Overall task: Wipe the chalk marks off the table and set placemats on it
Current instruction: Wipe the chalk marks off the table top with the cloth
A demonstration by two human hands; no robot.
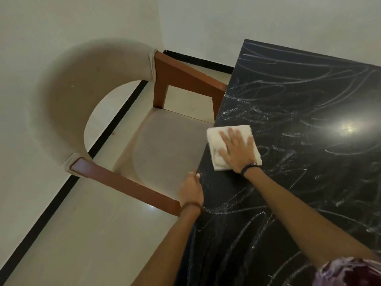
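Note:
A black glossy table (299,193) fills the right side, covered with white chalk scribbles (274,96). A folded white cloth (214,137) lies flat at the table's left edge. My right hand (237,149) presses down on the cloth with fingers spread. My left hand (191,190) grips the table's left edge a little nearer to me, thumb on top. No placemats are in view.
A wooden armchair (171,149) with beige seat and curved beige backrest stands tucked against the table's left side. Pale tiled floor (92,234) and white walls with a black skirting strip lie to the left. A lamp reflection glares on the table top.

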